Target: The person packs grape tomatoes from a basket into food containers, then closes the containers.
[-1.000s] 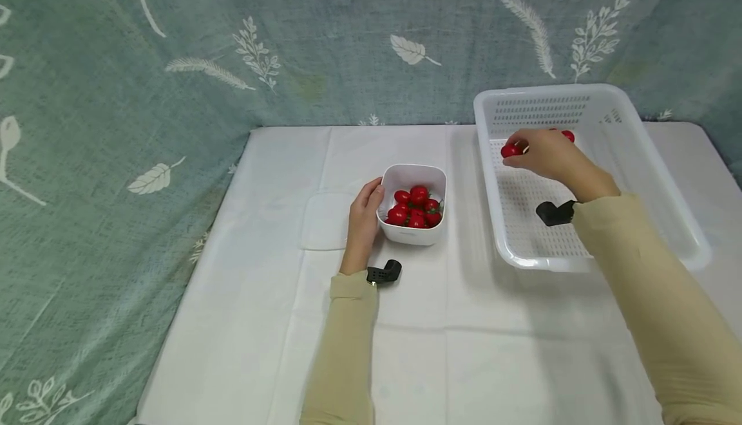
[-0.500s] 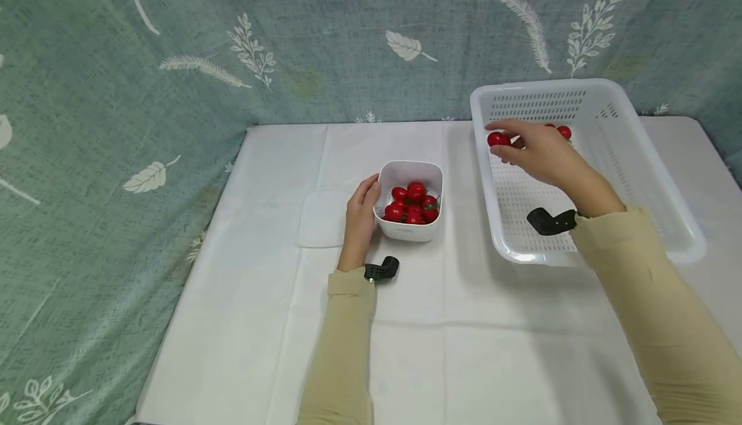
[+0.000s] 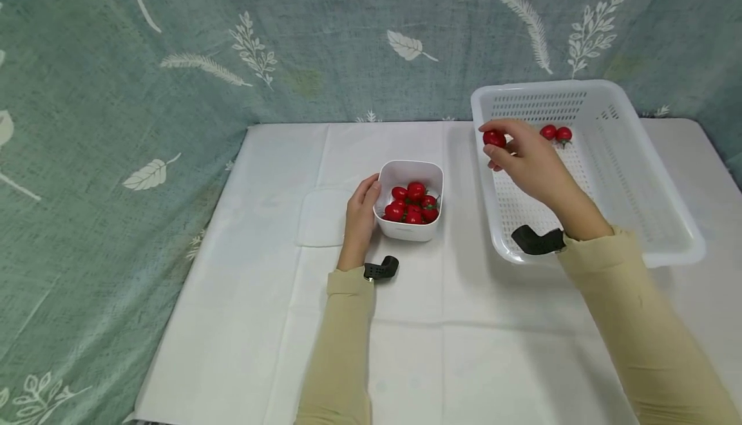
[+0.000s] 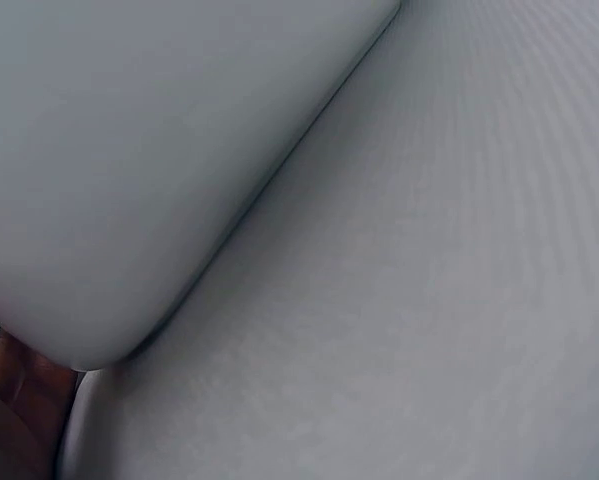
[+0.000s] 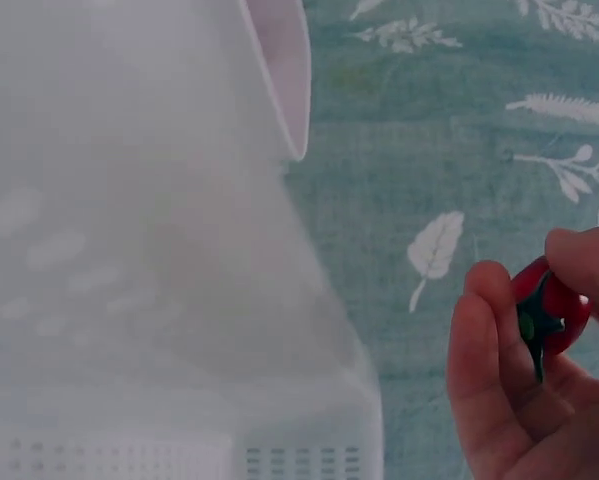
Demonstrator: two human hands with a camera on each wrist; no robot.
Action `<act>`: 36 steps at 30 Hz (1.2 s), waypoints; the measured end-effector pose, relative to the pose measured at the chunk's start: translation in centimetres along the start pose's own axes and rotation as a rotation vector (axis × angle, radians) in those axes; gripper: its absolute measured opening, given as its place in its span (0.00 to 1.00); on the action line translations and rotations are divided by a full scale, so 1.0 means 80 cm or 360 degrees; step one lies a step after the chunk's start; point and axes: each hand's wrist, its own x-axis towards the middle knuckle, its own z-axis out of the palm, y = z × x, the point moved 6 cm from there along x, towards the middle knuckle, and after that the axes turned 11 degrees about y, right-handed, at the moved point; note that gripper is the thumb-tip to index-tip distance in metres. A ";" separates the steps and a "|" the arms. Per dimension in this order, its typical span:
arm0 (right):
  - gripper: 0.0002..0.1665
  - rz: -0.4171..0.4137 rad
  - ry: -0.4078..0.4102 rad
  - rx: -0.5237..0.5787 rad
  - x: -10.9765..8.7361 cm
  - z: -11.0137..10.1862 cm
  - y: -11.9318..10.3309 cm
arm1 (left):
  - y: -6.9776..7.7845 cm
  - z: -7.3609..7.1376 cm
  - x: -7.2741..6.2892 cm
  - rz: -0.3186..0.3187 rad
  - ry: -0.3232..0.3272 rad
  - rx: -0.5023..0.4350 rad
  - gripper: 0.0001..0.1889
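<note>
In the head view my left hand (image 3: 359, 222) holds the left side of a small white square container (image 3: 408, 232), with fingertips at its rim. Several red cherry tomatoes (image 3: 413, 203) lie inside. In the left wrist view the container's wall (image 4: 129, 170) fills the upper left. My right hand (image 3: 536, 164) pinches one cherry tomato (image 3: 494, 139) near the left rim of a white plastic basket (image 3: 655, 199). Its green calyx faces the right wrist camera, between thumb and fingers (image 5: 476, 360). Two other cherry tomatoes (image 3: 548, 132) sit at the basket's far end.
A pale square lid-like piece (image 3: 321, 217) lies flat left of the container. White cloth (image 3: 406, 360) covers the table. A green leaf-patterned curtain (image 3: 336, 45) hangs behind the table and along its left side.
My right hand has moved left with the tomato, toward the basket's left rim, uncovering the two tomatoes behind it. My left hand stays on the container.
</note>
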 end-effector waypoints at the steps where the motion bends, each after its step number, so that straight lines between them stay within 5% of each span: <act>1: 0.22 0.0021 0.0016 0.0018 -0.002 0.000 -0.001 | 0.000 0.000 0.000 0.0006 -0.0005 -0.0003 0.21; 13: 0.31 0.0211 0.0026 0.0302 -0.026 0.012 -0.012 | -0.032 -0.002 0.017 -0.0001 0.0028 0.0004 0.23; 25: 0.27 0.0144 -0.0086 0.0334 -0.047 0.058 -0.027 | 0.000 -0.002 -0.001 -0.0006 0.0009 0.0035 0.22; 36: 0.27 0.0180 0.0009 0.0417 -0.060 0.086 -0.033 | 0.001 -0.001 -0.001 0.0001 0.0009 0.0026 0.22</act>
